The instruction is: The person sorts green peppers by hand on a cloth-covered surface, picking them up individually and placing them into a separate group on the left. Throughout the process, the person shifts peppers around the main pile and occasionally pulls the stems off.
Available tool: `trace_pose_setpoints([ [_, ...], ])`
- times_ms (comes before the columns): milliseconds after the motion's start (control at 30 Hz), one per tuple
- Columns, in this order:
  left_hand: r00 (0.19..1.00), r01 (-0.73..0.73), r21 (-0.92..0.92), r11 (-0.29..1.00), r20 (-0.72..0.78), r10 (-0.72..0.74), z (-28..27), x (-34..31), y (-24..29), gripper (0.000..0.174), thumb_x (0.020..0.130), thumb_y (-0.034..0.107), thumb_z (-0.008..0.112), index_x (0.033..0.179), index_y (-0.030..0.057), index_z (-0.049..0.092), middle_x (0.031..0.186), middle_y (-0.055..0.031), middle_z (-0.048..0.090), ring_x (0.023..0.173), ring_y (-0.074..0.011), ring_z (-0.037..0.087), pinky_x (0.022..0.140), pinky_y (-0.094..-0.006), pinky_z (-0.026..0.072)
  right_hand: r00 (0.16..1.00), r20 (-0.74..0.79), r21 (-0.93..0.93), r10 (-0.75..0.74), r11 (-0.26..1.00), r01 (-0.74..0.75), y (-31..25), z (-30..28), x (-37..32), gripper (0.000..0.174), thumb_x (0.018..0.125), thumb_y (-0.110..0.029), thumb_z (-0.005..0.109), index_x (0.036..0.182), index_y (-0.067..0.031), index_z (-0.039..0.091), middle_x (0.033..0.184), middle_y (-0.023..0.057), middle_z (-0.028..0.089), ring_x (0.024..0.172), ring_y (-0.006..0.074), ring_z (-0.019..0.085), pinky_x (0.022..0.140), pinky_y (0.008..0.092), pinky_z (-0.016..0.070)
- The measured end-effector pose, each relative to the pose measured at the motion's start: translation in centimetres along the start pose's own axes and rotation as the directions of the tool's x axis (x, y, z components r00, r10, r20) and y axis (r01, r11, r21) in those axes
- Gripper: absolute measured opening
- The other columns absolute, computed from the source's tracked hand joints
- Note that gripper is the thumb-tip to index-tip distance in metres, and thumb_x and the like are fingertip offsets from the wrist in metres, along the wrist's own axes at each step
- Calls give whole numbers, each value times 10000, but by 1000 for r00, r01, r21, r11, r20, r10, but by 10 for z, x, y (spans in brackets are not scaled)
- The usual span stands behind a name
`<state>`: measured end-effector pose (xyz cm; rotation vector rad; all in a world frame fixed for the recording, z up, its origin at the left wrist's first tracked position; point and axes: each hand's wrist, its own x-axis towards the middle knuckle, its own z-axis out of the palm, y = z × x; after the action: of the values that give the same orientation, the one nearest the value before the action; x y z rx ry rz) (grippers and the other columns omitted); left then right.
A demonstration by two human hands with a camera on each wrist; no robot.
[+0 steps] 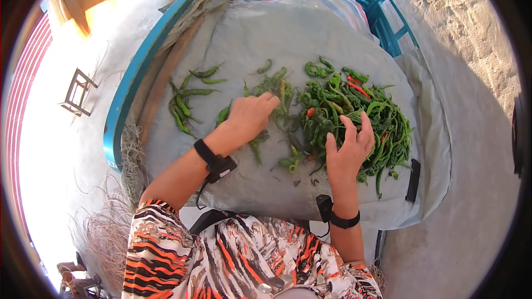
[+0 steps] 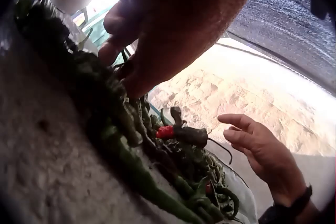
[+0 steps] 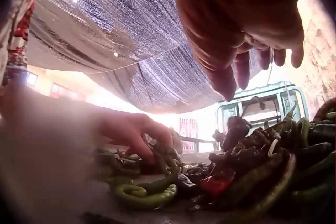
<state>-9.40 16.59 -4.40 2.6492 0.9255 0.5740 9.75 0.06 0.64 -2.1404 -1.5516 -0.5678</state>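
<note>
Green peppers (image 1: pixel 271 84) lie in a loose group at the middle of the grey cover. My left hand (image 1: pixel 249 115) is over them with bent fingers; in the right wrist view the left hand (image 3: pixel 139 137) has its fingertips down around some green peppers (image 3: pixel 149 195). Just above the near side of a large heap of green peppers (image 1: pixel 382 138), with a few red ones (image 1: pixel 359 89), is my right hand (image 1: pixel 350 152). Its fingers are spread and slightly bent, holding nothing. The left wrist view shows that right hand (image 2: pixel 262 153) raised beside the heap.
A smaller group of green peppers (image 1: pixel 180 105) lies on the left of the cover (image 1: pixel 266 27). A blue metal rail (image 1: pixel 130 88) runs along the left side, and a blue frame (image 1: pixel 388 27) stands at the back. A black strip (image 1: pixel 413 180) lies near the right edge.
</note>
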Motion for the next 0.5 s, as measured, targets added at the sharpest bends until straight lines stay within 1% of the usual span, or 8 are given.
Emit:
trace_pose_setpoints([
  [33,1000,7,-17,1000,-29,-8,-7,-1,3,347,773,39,641,1105,125,582,969,-62,606,824,-336,642,669,-467,498,1000,-6,45,-4,999,4,-2,-5,2,414,858,-113,707,1251,-60,590,1445,175,438,1274,356,465,1037,428,409],
  [67,1000,3,-24,1000,-22,-4,-15,-1,8,345,779,49,640,1110,129,583,966,-63,610,829,-331,644,669,-464,499,1000,24,183,4,983,-8,-3,-3,1,408,863,-114,703,1250,-55,588,1376,166,491,1232,347,492,1023,426,416],
  [167,1000,-4,-57,998,-19,3,-40,0,26,341,794,76,642,1124,141,586,968,-66,622,840,-320,649,678,-456,502,995,98,563,-10,825,-48,-6,2,4,391,878,-120,692,1245,-41,585,1168,136,648,1106,317,573,980,422,438],
  [267,1000,-10,-160,987,-31,5,-46,2,43,341,805,103,660,1137,147,594,975,-71,626,823,-308,649,694,-441,506,956,289,601,-53,787,-138,-24,5,3,373,895,-134,679,1245,-45,586,1116,116,672,1075,308,581,940,426,447],
  [300,999,-15,-217,976,-43,5,-44,3,47,338,812,116,670,1140,149,599,964,-73,622,801,-295,646,695,-430,506,966,250,595,-67,798,-98,-26,14,-1,375,909,-159,671,1252,-40,579,1056,139,684,997,331,615,856,421,478],
  [333,998,-18,-276,961,-55,3,-43,3,51,335,819,128,681,1144,151,603,953,-75,619,779,-283,642,695,-419,505,948,315,619,-44,767,-170,-26,21,-5,359,918,-167,662,1244,-40,583,1022,146,689,954,334,632,827,419,488],
  [433,978,198,-533,823,169,-125,-53,4,61,350,852,182,705,1183,119,611,950,-98,597,765,-238,595,684,-386,491,868,497,648,-15,671,-360,-22,27,-11,305,952,-194,626,1215,-41,597,913,158,701,830,339,676,745,412,511],
  [500,994,95,-557,825,97,-50,-29,-4,50,362,889,203,695,1219,88,603,957,-104,581,782,-214,564,674,-370,478,805,592,643,-28,619,-452,-20,18,-9,269,982,-217,585,1187,-44,612,828,154,705,754,337,692,695,411,517],
])
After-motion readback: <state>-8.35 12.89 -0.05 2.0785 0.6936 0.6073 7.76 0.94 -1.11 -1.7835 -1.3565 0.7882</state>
